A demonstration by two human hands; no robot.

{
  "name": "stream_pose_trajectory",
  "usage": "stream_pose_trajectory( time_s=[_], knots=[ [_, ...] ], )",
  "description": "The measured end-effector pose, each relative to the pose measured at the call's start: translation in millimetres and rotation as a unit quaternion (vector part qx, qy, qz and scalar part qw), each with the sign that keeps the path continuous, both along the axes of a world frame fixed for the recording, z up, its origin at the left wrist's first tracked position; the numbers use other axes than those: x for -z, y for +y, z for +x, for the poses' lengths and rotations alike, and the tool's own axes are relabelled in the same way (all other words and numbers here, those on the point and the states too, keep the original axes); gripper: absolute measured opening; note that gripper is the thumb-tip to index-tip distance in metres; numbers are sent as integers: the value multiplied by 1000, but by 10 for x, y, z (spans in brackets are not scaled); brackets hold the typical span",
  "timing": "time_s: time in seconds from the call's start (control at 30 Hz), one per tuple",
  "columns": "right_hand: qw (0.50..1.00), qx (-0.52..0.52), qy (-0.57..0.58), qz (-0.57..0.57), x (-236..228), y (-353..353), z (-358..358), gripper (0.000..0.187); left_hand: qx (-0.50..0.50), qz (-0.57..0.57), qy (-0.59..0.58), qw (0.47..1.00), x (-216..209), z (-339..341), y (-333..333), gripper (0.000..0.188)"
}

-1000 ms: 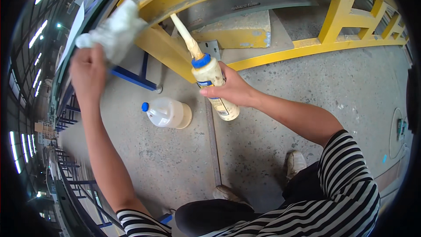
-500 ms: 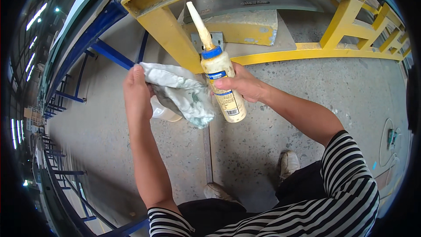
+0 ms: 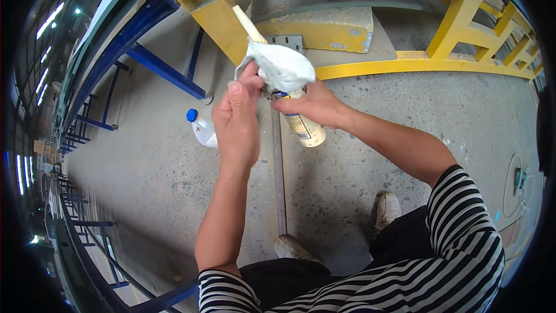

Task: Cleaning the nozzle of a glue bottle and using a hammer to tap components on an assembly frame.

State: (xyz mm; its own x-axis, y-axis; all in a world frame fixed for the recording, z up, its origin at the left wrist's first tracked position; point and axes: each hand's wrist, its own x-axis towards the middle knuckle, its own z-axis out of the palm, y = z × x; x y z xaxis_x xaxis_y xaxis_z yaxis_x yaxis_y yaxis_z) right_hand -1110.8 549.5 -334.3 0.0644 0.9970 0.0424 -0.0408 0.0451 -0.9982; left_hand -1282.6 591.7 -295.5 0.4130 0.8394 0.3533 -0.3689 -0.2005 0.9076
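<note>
Snugly, the right hand (image 3: 317, 106) wraps its fingers (image 3: 288, 106) around the glue bottle (image 3: 307, 131) from three o'clock, nozzle (image 3: 249, 24) toward eleven; the left hand (image 3: 237, 120) grips a cloth (image 3: 285, 65) at the nozzle's base.

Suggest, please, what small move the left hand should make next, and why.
Perhaps the left hand could gently wipe with the rumpled white fabric cloth it holds, since that covers the upper part of the cylindrical cream plastic bottle gripped by the right hand.
</note>
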Motion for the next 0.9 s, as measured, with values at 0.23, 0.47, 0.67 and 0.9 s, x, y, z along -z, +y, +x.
stream_pose_trajectory(
  time_s=[0.23,0.47,0.67,0.9],
  knots=[
    [980,-20,-186,70,-85,-202,-7,83,17,-13,81,996,1,-204,123,42],
    [953,-223,-195,60,-291,-384,109,82,63,116,270,954,-195,-254,-103,44],
    [935,-351,-5,-46,-296,-311,151,87,29,95,111,989,-207,-102,-208,31],
    [955,-292,-57,15,102,-285,154,83,-26,73,196,978,-44,-61,-168,36]
  ],
)
